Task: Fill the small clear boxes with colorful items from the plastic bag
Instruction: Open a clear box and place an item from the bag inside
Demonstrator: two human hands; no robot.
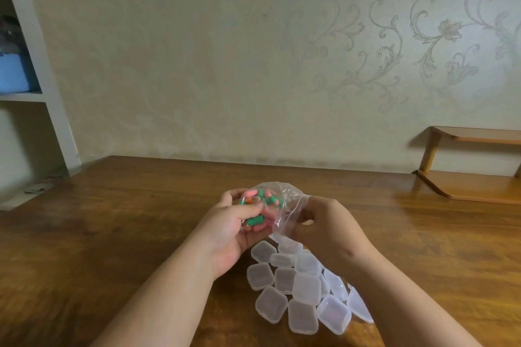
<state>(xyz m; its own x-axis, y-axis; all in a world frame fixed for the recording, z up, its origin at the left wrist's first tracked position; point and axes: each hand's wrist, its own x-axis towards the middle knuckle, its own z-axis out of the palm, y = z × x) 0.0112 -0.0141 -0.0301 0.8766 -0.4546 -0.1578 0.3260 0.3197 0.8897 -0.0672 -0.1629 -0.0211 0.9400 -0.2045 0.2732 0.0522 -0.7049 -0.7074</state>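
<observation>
A clear plastic bag (pixel 284 200) holds several green, pink and orange cylinders (pixel 259 201). My left hand (pixel 231 228) grips the filled end of the bag from below, fingers curled round the cylinders. My right hand (pixel 327 222) pinches the loose open end of the bag on the right. Both hands hold it just above the wooden table (pixel 127 220). Several small clear boxes (pixel 298 287), all closed, lie in a heap on the table just below and between my wrists.
A low wooden shelf (pixel 468 166) stands at the table's back right against the patterned wall. White shelving with a blue box (pixel 14 73) is at the far left. Bare tabletop stretches left and right of the boxes.
</observation>
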